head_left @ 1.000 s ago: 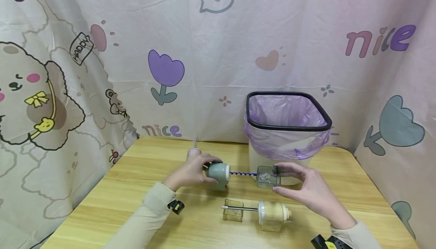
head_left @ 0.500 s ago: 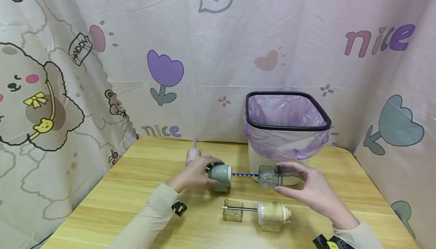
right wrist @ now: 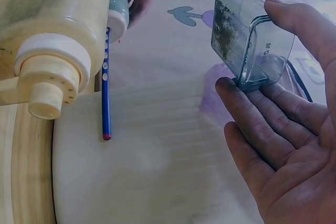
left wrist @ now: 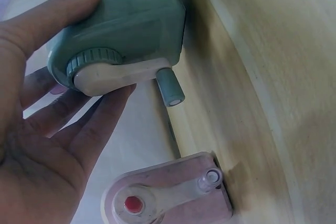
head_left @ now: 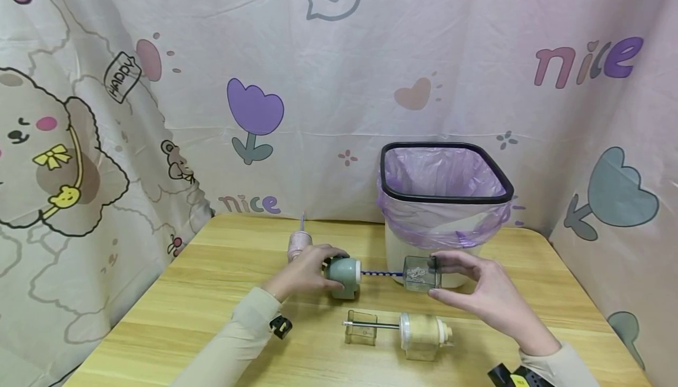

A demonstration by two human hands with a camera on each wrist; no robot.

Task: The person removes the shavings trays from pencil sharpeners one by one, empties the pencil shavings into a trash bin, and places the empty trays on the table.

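My left hand (head_left: 304, 275) grips a green hand-crank pencil sharpener (head_left: 343, 270) close over the table. In the left wrist view its white crank (left wrist: 123, 74) with a green knob faces the camera. A blue pencil (right wrist: 106, 93) with white dots points out of the sharpener's front, red end outward. My right hand (head_left: 484, 293) pinches a clear shavings drawer (head_left: 421, 274) between thumb and fingers, in front of the bin. Shavings (right wrist: 227, 30) cling to one side of it. In the head view the pencil's end meets the drawer's outline.
Nearer me on the wooden table (head_left: 212, 293) lie a yellow sharpener (head_left: 422, 328) with a dark pencil in it and a clear drawer (head_left: 361, 335). A pink sharpener (head_left: 299, 241) stands behind my left hand. A bin (head_left: 447, 200) with a purple bag stands at the back right.
Both hands have shifted slightly to the right with the green sharpener and the drawer. Both grips stay the same.
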